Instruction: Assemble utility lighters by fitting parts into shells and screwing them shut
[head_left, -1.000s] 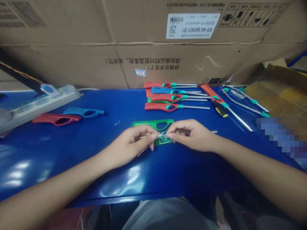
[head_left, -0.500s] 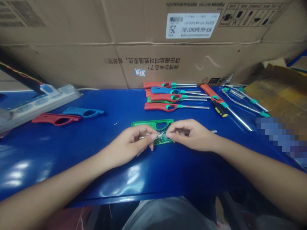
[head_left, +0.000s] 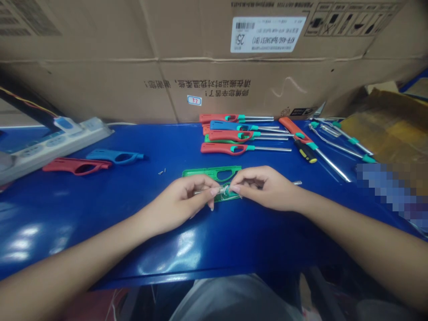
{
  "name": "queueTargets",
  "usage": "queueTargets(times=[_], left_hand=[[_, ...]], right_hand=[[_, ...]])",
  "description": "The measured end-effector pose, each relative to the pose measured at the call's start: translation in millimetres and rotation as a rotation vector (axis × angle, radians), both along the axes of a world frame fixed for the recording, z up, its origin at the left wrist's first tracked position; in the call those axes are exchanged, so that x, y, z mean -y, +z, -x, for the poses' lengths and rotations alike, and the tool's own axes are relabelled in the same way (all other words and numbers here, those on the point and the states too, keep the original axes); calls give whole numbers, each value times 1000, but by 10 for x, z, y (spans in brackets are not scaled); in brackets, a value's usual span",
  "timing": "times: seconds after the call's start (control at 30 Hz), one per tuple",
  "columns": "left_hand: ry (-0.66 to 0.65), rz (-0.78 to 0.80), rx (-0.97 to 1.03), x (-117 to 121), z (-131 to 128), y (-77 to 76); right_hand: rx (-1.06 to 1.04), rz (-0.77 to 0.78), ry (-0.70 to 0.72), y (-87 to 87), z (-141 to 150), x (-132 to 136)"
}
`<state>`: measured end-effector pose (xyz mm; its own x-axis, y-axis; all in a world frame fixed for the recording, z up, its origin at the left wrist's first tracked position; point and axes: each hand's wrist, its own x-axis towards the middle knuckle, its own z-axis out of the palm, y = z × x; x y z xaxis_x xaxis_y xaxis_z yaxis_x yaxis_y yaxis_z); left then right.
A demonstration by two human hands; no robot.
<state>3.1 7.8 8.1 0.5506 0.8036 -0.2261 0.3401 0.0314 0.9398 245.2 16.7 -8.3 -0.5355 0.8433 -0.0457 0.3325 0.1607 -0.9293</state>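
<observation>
A green plastic lighter shell [head_left: 214,173] lies flat on the blue table [head_left: 133,223] at its middle. Both hands rest over the shell's near side. My left hand [head_left: 183,203] pinches a small clear-and-metal part [head_left: 223,190] between thumb and forefinger. My right hand [head_left: 264,187] pinches the same small part from the other side, fingers curled. A thin metal tube [head_left: 297,183] sticks out to the right behind my right hand.
Several finished long-nosed lighters [head_left: 240,136] lie in a row at the back. A yellow-handled screwdriver [head_left: 317,158] and loose metal tubes [head_left: 344,142] lie right. Empty red [head_left: 75,166] and blue shells [head_left: 115,156], a power strip [head_left: 53,142], two tiny screws [head_left: 162,171], cardboard boxes [head_left: 200,58] behind.
</observation>
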Motion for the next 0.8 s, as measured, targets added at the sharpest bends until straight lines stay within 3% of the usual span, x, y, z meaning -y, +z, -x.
queueTargets(times=[0.8], left_hand=[[-3,-30,40,16,-23,-48]], right_hand=[[17,-84,3,-18,32,9]])
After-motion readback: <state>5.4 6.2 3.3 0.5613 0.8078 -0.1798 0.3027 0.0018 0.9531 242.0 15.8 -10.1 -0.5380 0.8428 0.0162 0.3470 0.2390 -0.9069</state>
